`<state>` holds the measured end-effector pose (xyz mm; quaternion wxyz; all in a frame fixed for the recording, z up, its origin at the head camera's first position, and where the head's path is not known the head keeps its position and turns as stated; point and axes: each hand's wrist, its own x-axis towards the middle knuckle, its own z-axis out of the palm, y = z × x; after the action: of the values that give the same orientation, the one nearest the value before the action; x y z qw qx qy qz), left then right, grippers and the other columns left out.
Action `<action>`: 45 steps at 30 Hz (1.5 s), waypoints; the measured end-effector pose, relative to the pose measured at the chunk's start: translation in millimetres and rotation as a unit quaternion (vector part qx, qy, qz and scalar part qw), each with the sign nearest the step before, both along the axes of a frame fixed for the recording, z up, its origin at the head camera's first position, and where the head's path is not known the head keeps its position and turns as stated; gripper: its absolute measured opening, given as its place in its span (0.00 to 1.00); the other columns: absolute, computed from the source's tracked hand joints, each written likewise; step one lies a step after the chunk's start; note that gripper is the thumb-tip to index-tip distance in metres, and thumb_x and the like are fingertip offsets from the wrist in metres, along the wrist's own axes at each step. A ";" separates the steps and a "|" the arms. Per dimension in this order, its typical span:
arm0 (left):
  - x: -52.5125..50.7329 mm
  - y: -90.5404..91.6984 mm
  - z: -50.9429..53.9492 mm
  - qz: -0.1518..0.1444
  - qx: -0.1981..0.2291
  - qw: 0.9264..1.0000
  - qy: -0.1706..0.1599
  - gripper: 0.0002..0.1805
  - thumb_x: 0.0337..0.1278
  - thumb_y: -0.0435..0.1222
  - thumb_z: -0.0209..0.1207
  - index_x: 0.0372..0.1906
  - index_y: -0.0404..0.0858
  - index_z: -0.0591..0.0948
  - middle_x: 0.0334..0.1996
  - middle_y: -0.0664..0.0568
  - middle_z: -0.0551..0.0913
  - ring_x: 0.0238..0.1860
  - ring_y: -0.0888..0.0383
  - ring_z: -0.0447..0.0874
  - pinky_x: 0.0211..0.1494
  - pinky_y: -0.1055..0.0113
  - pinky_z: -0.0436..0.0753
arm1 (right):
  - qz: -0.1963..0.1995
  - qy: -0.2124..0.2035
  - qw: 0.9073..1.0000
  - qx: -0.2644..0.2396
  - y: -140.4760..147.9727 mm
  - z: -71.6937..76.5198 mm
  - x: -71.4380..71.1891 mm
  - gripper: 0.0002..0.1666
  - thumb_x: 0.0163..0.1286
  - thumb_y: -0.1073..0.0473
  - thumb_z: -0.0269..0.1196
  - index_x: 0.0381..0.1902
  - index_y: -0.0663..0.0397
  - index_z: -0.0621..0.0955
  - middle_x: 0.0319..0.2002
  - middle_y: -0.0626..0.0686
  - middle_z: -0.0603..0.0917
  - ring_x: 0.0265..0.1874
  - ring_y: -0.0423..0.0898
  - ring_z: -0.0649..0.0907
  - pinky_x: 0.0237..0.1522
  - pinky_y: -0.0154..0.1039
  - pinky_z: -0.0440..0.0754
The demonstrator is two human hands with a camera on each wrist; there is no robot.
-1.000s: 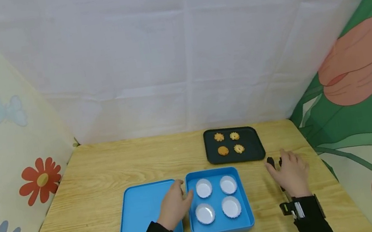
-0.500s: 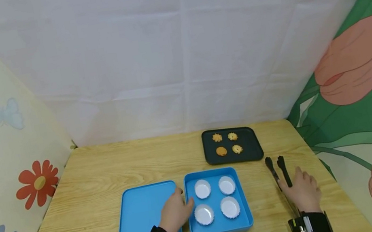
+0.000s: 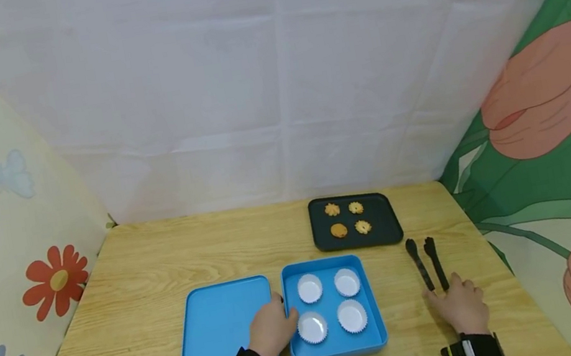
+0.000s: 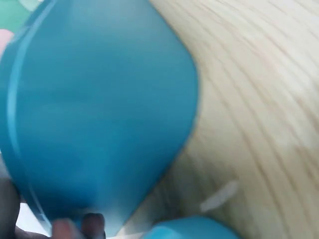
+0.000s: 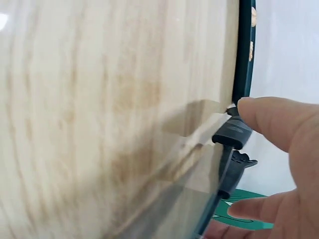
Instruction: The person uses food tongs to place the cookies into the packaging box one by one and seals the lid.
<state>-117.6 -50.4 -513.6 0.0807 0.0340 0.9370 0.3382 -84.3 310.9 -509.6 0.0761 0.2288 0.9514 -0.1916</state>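
In the head view my left hand (image 3: pixel 272 330) is at the left wall of the blue box (image 3: pixel 340 353), its thumb over the rim and its fingers outside; the left wrist view shows fingers (image 4: pixel 93 226) against the outer wall (image 4: pixel 104 99). Several white paper cups (image 3: pixel 352 316) stand inside the box. My right hand (image 3: pixel 461 307) is over the lower part of the black-tipped tongs (image 3: pixel 436 263), whose two arms stand apart on the table. Close up in the right wrist view, the right thumb and fingers (image 5: pixel 304 159) are spread around the tongs (image 5: pixel 232 133), without a visible grip.
A flat blue lid or tray (image 3: pixel 223 333) lies left of the box, beside the left hand. Behind the box, a black tray (image 3: pixel 383 221) holds several cookies (image 3: pixel 338 231) on the wooden table (image 3: pixel 146 327). White cloth hangs at the back, and patterned walls flank both sides.
My right hand has moved toward the near edge, from beside the tongs' black tips to their lower part. The left hand remains at the box's left side, with little movement.
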 end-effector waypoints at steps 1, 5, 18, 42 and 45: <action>0.4 0.7 -0.8 0.002 -0.004 1.000 0.001 0.19 0.53 0.39 0.55 0.43 0.26 0.74 0.17 0.51 0.70 0.17 0.58 0.69 0.17 0.65 0.66 | 0.001 -0.001 1.000 0.002 -0.3 -1.1 0.1 0.53 0.59 0.32 0.53 0.60 0.77 0.59 0.51 0.81 0.61 0.51 0.76 0.61 0.42 0.67 0.66; 1.6 3.1 -3.7 0.008 -0.014 1.000 0.006 0.15 0.54 0.37 0.53 0.40 0.27 0.75 0.17 0.51 0.70 0.16 0.58 0.68 0.17 0.65 0.66 | 0.003 -0.004 1.000 0.004 -2.2 -5.5 0.2 0.50 0.60 0.35 0.53 0.57 0.79 0.61 0.48 0.81 0.64 0.49 0.75 0.64 0.41 0.65 0.67; 2.3 9.5 -8.1 0.015 -0.036 0.999 0.002 0.23 0.57 0.34 0.50 0.54 0.21 0.68 0.33 0.37 0.80 0.22 0.56 0.73 0.21 0.60 0.72 | -0.028 0.051 0.998 0.039 -8.8 -15.3 1.4 0.30 0.62 0.52 0.58 0.44 0.78 0.68 0.38 0.74 0.70 0.41 0.70 0.71 0.33 0.60 0.71; 3.9 12.3 -11.8 0.036 -0.043 0.998 0.004 0.23 0.57 0.35 0.50 0.55 0.24 0.68 0.29 0.38 0.80 0.21 0.52 0.76 0.21 0.57 0.72 | 0.148 0.186 0.970 0.040 -17.8 45.4 -47.4 0.36 0.66 0.48 0.55 0.60 0.73 0.65 0.46 0.75 0.74 0.40 0.68 0.77 0.35 0.58 0.74; 3.7 12.6 -11.8 0.036 -0.046 0.998 0.002 0.23 0.58 0.35 0.50 0.55 0.25 0.68 0.29 0.39 0.80 0.21 0.53 0.75 0.21 0.58 0.72 | 0.184 0.189 0.962 0.077 -21.4 49.0 -62.2 0.35 0.65 0.48 0.57 0.58 0.72 0.69 0.44 0.74 0.75 0.35 0.66 0.79 0.30 0.55 0.75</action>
<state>-113.9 -37.8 -525.4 0.0676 -0.0031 0.9524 0.2971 -146.6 289.4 -460.6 -0.0889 0.0151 0.9860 -0.1403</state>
